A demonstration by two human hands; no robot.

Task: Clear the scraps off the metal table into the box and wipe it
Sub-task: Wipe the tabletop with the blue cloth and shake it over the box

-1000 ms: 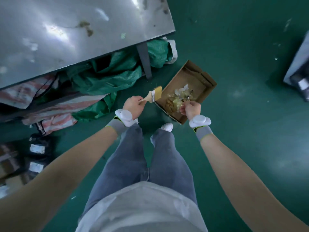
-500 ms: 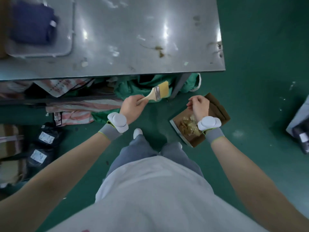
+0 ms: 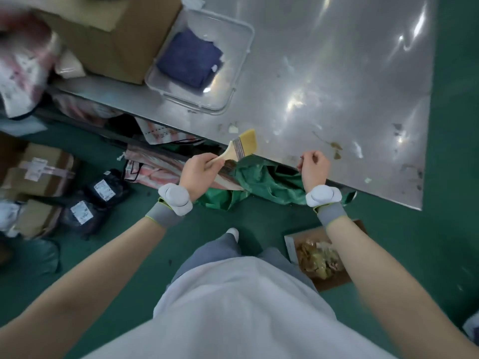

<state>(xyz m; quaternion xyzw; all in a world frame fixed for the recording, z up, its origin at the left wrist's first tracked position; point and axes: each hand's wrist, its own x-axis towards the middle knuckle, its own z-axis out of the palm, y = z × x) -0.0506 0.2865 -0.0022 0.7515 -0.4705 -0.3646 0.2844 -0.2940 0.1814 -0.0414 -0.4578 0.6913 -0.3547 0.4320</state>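
Observation:
The metal table [image 3: 337, 73] fills the upper right, with small scraps [image 3: 335, 149] and white bits [image 3: 233, 129] near its front edge. My left hand [image 3: 199, 169] grips the wooden handle of a paintbrush [image 3: 242, 146] whose pale bristles lie over that edge. At the same edge, further right, my right hand [image 3: 313, 167] has its fingers curled, and I see nothing in it. The cardboard box [image 3: 337, 281] stands on the green floor by my right leg, under my right forearm, with yellowish scraps [image 3: 318, 257] inside.
A clear plastic tray [image 3: 233, 29] holding a folded blue cloth [image 3: 191, 58] sits on the table beside a large cardboard carton [image 3: 111, 40]. A green tarp [image 3: 264, 180] and striped bags lie under the table. Parcels [image 3: 39, 169] crowd the floor at left.
I have straightened up from the box on the floor. Both hands rose from it to the table's front edge, the left one still holding the brush. The right hand has left the box.

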